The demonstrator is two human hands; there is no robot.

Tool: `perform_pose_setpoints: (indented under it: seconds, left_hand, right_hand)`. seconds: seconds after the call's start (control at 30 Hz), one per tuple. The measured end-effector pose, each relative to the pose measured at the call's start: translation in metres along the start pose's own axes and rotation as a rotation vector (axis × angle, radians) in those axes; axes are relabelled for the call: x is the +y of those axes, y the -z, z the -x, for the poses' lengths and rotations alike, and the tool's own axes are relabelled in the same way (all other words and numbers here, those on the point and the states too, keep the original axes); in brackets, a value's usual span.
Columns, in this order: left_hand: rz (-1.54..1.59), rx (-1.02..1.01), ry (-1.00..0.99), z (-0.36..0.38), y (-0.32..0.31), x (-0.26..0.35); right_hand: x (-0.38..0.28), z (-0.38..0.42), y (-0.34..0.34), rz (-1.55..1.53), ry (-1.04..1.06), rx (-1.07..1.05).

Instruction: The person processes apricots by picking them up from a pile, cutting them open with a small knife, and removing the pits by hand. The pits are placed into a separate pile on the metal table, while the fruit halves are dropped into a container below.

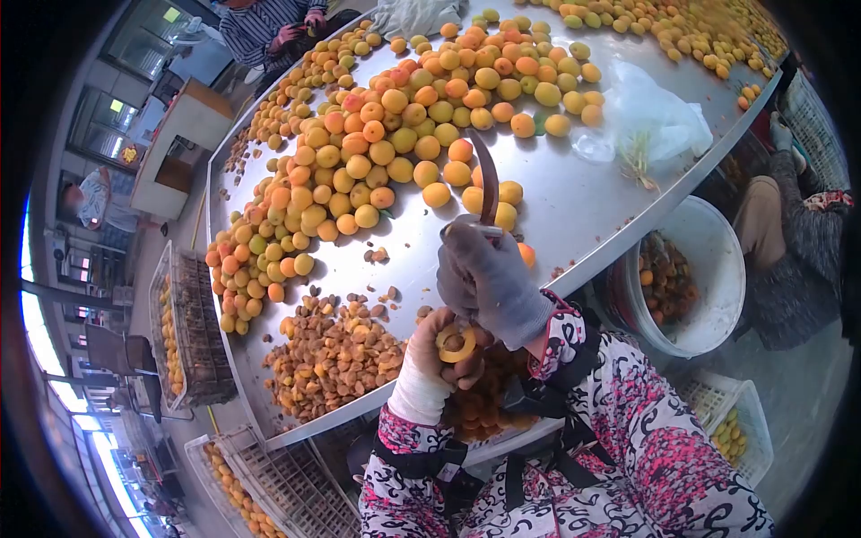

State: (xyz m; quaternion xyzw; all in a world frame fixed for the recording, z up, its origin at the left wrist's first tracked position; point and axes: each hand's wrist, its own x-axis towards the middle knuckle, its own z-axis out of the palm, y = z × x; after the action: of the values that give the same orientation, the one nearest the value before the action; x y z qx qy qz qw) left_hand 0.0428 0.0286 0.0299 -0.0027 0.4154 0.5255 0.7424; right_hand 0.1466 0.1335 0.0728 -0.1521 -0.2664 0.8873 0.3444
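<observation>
A cut apricot [456, 343] with its brown pit showing sits in my left hand [432, 348], whose fingers are wrapped around it; the wrist is bound in white. My right hand [491, 276], in a grey glove, grips a curved knife [487, 175] with its blade pointing up and away from the fruit. The two hands are close together, just off the table's near edge. Below them, partly hidden by my arms, lie cut apricot halves [480, 414]. To the left of my hands a heap of brown apricot pits [332, 354] rests on the metal table [560, 211].
Whole apricots [359, 148] are piled across the table. A clear plastic bag [650, 112] lies at the right. A white bucket [717, 287] holds fruit scraps. Crates of apricots [202, 327] stand at the left. Co-workers sit beyond the table [256, 36] and at the right [789, 269].
</observation>
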Motion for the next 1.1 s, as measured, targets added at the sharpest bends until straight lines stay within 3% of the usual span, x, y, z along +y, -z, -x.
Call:
perform_pose_setpoints:
  seconds: [0.07, 0.2, 0.23, 0.3, 0.37, 0.4, 0.47, 0.5, 0.57, 0.67, 0.9, 0.97, 1.03, 1.1]
  left_hand:
    - [0.035, -0.216, -0.012, -0.005, 0.012, -0.003]
    - [0.033, -0.22, -0.033, -0.008, 0.012, -0.003]
    - [0.044, -0.161, -0.019, -0.007, 0.008, -0.002]
    - [0.055, -0.099, -0.002, -0.005, 0.0, -0.003]
    - [-0.02, 0.152, -0.086, 0.0, -0.011, -0.004]
    - [-0.019, 0.153, -0.087, -0.003, -0.005, -0.004]
    - [0.126, -0.109, 0.014, -0.007, 0.013, -0.004]
    - [0.126, -0.11, 0.014, -0.006, 0.015, -0.003]
    - [-0.031, -0.236, 0.05, -0.004, 0.018, -0.004]
    - [0.04, -0.348, 0.033, -0.005, 0.016, -0.005]
    - [0.176, -0.348, -0.003, -0.006, -0.003, -0.01]
    - [-0.121, 0.097, -0.224, -0.005, -0.022, -0.01]
    - [-0.287, 0.164, -0.222, -0.014, -0.007, -0.009]
    - [0.173, -0.316, -0.032, -0.016, 0.002, -0.005]
  right_hand:
    - [0.002, 0.002, -0.001, 0.151, 0.074, -0.026]
    - [0.005, 0.005, -0.007, 0.393, 0.267, -0.072]
    - [0.006, 0.006, -0.008, 0.434, 0.334, -0.088]
    - [0.003, 0.007, -0.006, 0.423, 0.226, -0.098]
    - [0.004, 0.006, -0.006, 0.561, 0.272, -0.201]
    - [0.005, 0.004, -0.006, 0.561, 0.271, -0.202]
    - [0.01, 0.001, -0.004, 0.221, 0.191, 0.005]
    - [0.006, -0.003, 0.002, -0.045, 0.032, 0.004]
    - [0.008, -0.006, 0.004, -0.036, 0.027, 0.08]
    - [0.008, -0.009, 0.007, -0.195, -0.021, 0.138]
    - [0.001, -0.009, 0.007, -0.158, 0.021, 0.162]
    - [0.0, -0.004, 0.005, 0.077, 0.117, 0.074]
    - [0.001, -0.002, 0.005, 0.144, 0.128, 0.066]
    - [0.001, -0.004, 0.002, 0.121, 0.02, 0.13]
